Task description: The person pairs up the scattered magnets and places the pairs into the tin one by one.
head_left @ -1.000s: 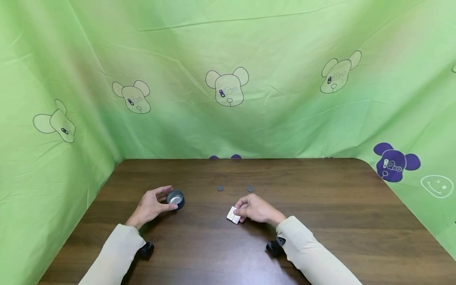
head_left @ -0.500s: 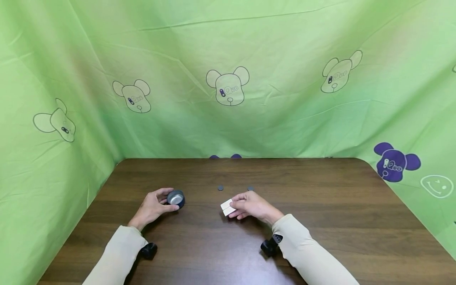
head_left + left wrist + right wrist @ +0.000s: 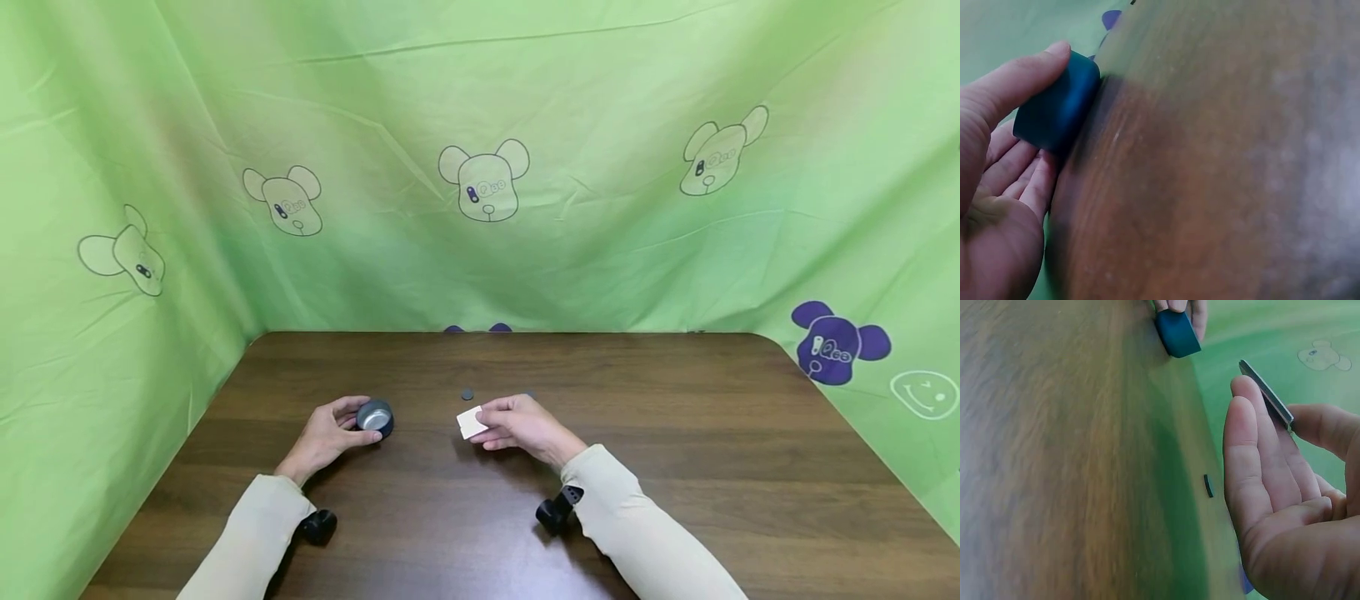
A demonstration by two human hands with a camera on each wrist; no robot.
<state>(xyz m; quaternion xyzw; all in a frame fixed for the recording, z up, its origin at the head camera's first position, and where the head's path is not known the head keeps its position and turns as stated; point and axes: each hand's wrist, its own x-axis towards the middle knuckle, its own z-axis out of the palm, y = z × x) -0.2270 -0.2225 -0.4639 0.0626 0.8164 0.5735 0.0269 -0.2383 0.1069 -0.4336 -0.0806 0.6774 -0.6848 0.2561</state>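
Note:
On the left of the table, my left hand (image 3: 327, 433) holds a small round dark-blue container (image 3: 375, 419) with a silvery inside, thumb on the near side and fingers on the far side. In the left wrist view, the container's blue wall (image 3: 1063, 103) shows between thumb and fingers. My right hand (image 3: 525, 429) pinches a thin white square piece (image 3: 471, 422) above the table. Seen nearly edge-on in the right wrist view, the flat piece (image 3: 1267, 394) sits between thumb and fingertips. What it is made of I cannot tell.
A small dark disc (image 3: 467, 394) lies on the table behind the white square. Another disc (image 3: 529, 393) is mostly hidden behind my right hand. The brown wooden table (image 3: 637, 517) meets a green printed curtain (image 3: 600, 250) at its back and sides.
My right hand has lifted the white square and moved it left and farther back, turning it; the line across it no longer shows. My left hand stays on the container.

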